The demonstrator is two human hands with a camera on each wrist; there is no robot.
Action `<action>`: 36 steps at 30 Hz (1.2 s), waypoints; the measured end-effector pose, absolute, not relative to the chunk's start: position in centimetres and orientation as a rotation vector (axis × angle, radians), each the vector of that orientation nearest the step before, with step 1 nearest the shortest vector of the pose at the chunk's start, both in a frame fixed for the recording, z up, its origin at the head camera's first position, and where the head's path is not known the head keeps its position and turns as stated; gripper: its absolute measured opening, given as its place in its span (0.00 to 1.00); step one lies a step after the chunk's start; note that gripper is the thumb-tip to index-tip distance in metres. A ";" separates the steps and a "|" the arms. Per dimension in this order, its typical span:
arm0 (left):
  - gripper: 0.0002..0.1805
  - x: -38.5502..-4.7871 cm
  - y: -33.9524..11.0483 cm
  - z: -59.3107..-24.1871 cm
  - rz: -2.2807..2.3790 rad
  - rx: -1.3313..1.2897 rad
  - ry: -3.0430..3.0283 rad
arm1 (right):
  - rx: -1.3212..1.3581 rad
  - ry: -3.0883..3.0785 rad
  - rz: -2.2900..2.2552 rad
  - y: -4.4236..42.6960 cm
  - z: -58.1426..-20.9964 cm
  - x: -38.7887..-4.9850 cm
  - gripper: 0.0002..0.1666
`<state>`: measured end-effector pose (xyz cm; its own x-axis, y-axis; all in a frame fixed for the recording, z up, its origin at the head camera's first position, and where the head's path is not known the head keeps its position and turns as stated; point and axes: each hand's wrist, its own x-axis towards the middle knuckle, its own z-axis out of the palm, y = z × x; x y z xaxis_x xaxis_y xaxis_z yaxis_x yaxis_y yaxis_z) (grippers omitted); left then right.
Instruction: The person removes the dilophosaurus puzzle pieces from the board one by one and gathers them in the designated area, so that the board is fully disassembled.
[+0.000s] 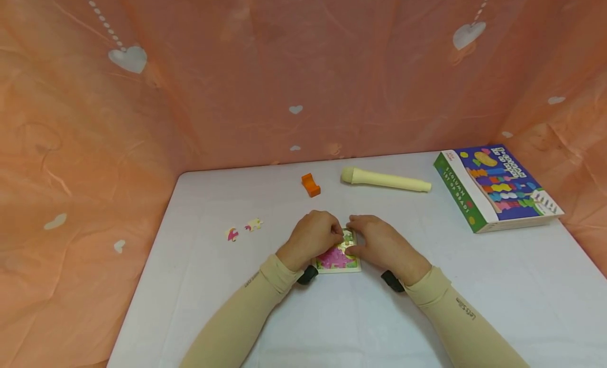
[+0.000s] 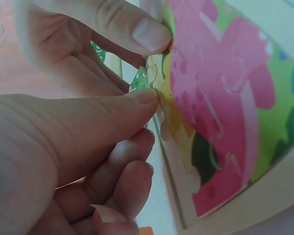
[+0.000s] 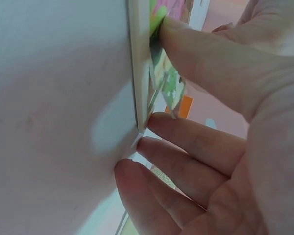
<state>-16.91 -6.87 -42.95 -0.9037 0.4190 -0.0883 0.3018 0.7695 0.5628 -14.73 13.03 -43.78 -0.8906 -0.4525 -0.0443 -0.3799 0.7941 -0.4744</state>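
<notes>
1. Forearms in cream sleeves reach in from the lower left and lower right, slanting toward each other so that both hands meet over a small puzzle tray on the white table.
2. The left hand arches over the tray's left and far part, wrist bent inward. Its thumb and forefinger pinch a small green piece at the edge of the picture; the other fingers fold in beneath.
3. The right hand lies at the tray's right side, thumb and fingers spread apart. The thumb rests on the puzzle's face, while the fairly straight fingers reach past the rim, at least one fingertip against it near a corner.
4. Between the hands, joined pieces show a pink shape on green. Whether the green piece touches its neighbours is hard to tell.
5. Two loose pieces lie left of the left hand, near each other.
6. Beyond the hands are an orange block and a pale yellow rod; a bead-game box lies at the far right.
</notes>
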 end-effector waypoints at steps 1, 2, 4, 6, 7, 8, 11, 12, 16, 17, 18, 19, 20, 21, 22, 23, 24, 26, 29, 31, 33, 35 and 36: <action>0.05 -16.9 -6.9 -42.9 0.824 0.570 2.759 | -0.661 2.826 -0.701 13.0 -43.8 -14.7 0.36; 0.05 -16.9 -6.9 -42.8 0.821 0.574 2.764 | -0.663 2.826 -0.703 13.0 -43.8 -14.7 0.36; 0.05 -16.9 -6.9 -42.8 0.813 0.583 2.771 | -0.665 2.826 -0.707 13.0 -43.8 -14.8 0.36; 0.05 -16.9 -6.8 -42.8 0.807 0.591 2.773 | -0.664 2.825 -0.708 13.0 -43.8 -14.9 0.36; 0.05 -16.9 -6.8 -42.8 0.803 0.594 2.774 | -0.664 2.824 -0.707 13.0 -43.8 -14.9 0.36; 0.06 -16.9 -6.8 -42.8 0.799 0.596 2.774 | -0.664 2.824 -0.707 13.0 -43.8 -14.9 0.36; 0.06 -17.0 -6.8 -42.9 0.800 0.597 2.769 | -0.663 2.822 -0.701 13.0 -43.8 -15.0 0.36; 0.06 -17.0 -6.8 -42.9 0.801 0.598 2.769 | -0.661 2.821 -0.700 13.0 -43.8 -15.0 0.36; 0.06 -17.0 -6.9 -42.9 0.812 0.599 2.767 | -0.660 2.817 -0.691 13.0 -43.7 -15.1 0.36; 0.06 -17.0 -7.0 -42.9 0.816 0.598 2.765 | -0.657 2.815 -0.689 13.0 -43.7 -15.1 0.36; 0.06 -17.0 -7.0 -42.9 0.822 0.598 2.761 | -0.655 2.814 -0.687 12.9 -43.7 -15.1 0.36; 0.05 -17.0 -7.1 -42.8 0.828 0.597 2.759 | -0.653 2.814 -0.686 12.9 -43.6 -15.1 0.36; 0.05 -16.9 -7.1 -42.8 0.834 0.594 2.756 | -0.649 2.813 -0.686 12.9 -43.6 -15.1 0.36; 0.05 -16.9 -7.1 -42.7 0.838 0.595 2.755 | -0.646 2.812 -0.685 12.9 -43.6 -15.1 0.36; 0.05 -16.9 -7.2 -42.7 0.841 0.592 2.755 | -0.645 2.812 -0.683 12.9 -43.5 -15.2 0.37; 0.05 -17.0 -7.2 -42.6 0.844 0.590 2.755 | -0.641 2.812 -0.681 12.9 -43.5 -15.1 0.37; 0.05 -17.0 -7.2 -42.6 0.844 0.588 2.757 | -0.640 2.812 -0.679 12.8 -43.5 -15.2 0.37; 0.05 -17.0 -7.3 -42.5 0.844 0.580 2.757 | -0.640 2.813 -0.674 12.8 -43.5 -15.2 0.37; 0.06 -17.1 -7.5 -42.4 0.847 0.567 2.735 | -0.637 2.812 -0.670 12.8 -43.5 -15.1 0.37; 0.06 -17.1 -7.9 -42.4 0.865 0.543 2.703 | -0.626 2.807 -0.675 12.8 -43.4 -15.1 0.37; 0.06 -17.2 -8.5 -42.4 0.897 0.503 2.668 | -0.612 2.800 -0.682 12.8 -43.5 -15.0 0.37; 0.06 -17.3 -9.5 -42.4 0.921 0.460 2.657 | -0.593 2.788 -0.695 12.8 -43.4 -14.8 0.37; 0.06 -17.3 -10.1 -42.4 0.930 0.437 2.660 | -0.580 2.780 -0.700 12.8 -43.4 -14.8 0.37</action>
<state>-17.31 -10.12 -42.40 -0.9121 0.3735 -0.1690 0.1867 0.7456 0.6397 -14.77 12.79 -43.43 -0.8990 -0.4237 -0.1104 -0.3209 0.8091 -0.4924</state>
